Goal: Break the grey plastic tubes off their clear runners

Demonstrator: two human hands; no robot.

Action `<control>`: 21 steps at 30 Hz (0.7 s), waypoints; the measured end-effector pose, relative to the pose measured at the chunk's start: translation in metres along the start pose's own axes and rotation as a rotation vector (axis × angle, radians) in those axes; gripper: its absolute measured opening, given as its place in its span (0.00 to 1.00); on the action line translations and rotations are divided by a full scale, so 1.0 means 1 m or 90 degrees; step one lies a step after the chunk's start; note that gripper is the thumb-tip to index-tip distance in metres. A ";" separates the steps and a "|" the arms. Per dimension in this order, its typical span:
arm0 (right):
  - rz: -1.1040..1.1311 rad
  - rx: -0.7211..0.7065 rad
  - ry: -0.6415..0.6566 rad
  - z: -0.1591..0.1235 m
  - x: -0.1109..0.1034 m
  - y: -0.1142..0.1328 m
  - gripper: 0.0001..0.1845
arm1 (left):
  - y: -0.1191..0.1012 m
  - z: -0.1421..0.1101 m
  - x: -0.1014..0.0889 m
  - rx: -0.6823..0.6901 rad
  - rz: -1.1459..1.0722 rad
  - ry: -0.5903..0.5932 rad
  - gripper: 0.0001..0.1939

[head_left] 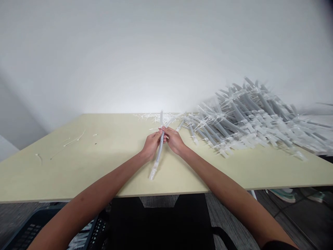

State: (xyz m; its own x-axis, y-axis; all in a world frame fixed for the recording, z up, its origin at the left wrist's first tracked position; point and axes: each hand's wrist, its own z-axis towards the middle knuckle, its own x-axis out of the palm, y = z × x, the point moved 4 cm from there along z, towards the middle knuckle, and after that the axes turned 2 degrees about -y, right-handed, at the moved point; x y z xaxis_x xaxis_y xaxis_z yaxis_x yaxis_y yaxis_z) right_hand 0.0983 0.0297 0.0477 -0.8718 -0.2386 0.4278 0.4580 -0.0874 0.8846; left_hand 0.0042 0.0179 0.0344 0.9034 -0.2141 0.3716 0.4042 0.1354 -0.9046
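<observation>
1. Over the middle of a pale table (78, 163), two bare forearms reaching forward from the near edge, with both hands close together.
2. Left hand (151, 146): closed, fingers curled around a clear plastic tube (159, 151).
3. Right hand (173, 140): almost closed, fingertips pinching the same tube just beside the left hand.
4. Tube: held a little above the tabletop, slanting from the far side toward the near edge, with a flared end (153, 172) below the hands and a narrow end (161, 118) rising past the fingers. Grip from both sides, apparently to steady one short stretch and leave both ends free.
5. To the right, a large tangled heap of tubes (247, 118), grey and clear with white tabs, its nearest pieces just within reach of the right hand, likely gathered there as a single supply.
6. Behind the hands, white plastic scraps (156, 118) in a loose drift along the far edge; off to the left, a few thin pale strips (75, 139).
7. Beneath the near edge, a black chair (161, 222); at lower left, a dark crate (26, 232).
</observation>
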 end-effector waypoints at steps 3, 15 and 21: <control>-0.031 -0.023 -0.016 -0.001 -0.002 0.002 0.15 | -0.003 -0.003 -0.001 -0.004 0.020 -0.001 0.19; 0.013 -0.126 -0.107 0.007 -0.023 0.036 0.18 | -0.003 0.005 -0.025 0.060 0.282 -0.098 0.16; -0.124 -0.316 -0.158 0.002 -0.022 0.083 0.16 | -0.001 0.042 -0.040 0.222 0.696 -0.031 0.11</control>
State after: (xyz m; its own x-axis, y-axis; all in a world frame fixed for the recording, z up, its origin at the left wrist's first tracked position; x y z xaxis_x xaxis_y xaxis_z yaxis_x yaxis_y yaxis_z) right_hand 0.1552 0.0299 0.1115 -0.9352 0.0557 0.3497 0.2598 -0.5630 0.7845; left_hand -0.0261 0.0667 0.0295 0.7975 0.2197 -0.5619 -0.5886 0.4880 -0.6445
